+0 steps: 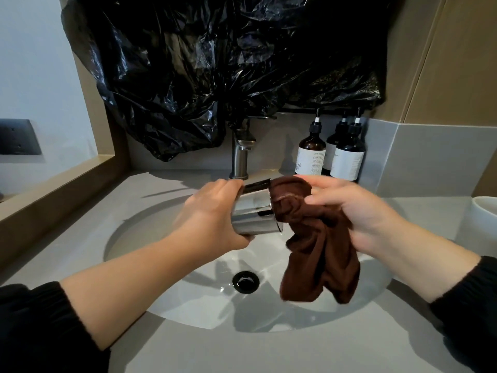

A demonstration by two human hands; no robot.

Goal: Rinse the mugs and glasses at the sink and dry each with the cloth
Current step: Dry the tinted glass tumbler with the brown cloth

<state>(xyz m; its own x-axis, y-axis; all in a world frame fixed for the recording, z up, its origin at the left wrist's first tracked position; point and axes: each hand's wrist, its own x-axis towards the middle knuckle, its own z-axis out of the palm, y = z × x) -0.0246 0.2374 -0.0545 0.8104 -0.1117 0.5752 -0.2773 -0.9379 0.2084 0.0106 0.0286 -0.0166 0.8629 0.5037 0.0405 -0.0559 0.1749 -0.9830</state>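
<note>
So we're mid-dry on one piece: the left hand [212, 214] is wrapped around a shiny steel cup [252, 211], held on its side over the sink [161, 292] with the mouth pointing right. The right hand [357, 211] grips a bunched brown cloth [320, 254], one end at the cup's mouth and the rest hanging down. Looks like this one's been rinsed and is getting wiped, but I can't tell how far the cloth reaches inside. There's a white mug [484, 224] on the table [242, 351] at the right edge, mostly cut off, so no idea if it's done. No glasses in view. The faucet [240, 157] spout is hidden behind the hands, and motion blur smears the cup a bit.
</note>
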